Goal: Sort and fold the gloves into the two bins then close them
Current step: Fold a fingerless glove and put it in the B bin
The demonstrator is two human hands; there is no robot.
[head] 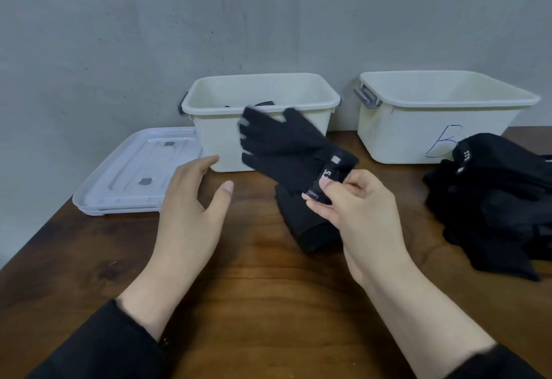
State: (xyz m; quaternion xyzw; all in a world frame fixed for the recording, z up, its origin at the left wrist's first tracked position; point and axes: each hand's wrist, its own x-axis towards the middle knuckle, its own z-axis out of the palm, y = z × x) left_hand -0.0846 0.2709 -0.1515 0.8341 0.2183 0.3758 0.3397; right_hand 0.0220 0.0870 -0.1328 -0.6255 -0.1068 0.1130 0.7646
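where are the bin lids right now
In the head view the lids lie stacked flat on the wooden table at far left, right beside the left bin and just beyond the open left hand.

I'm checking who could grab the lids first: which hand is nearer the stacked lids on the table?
Left. The left hand hovers open just right of the stacked lids; the right hand is farther right, pinching a black glove by its cuff.

Perhaps workshop: bare concrete wall (119, 35)
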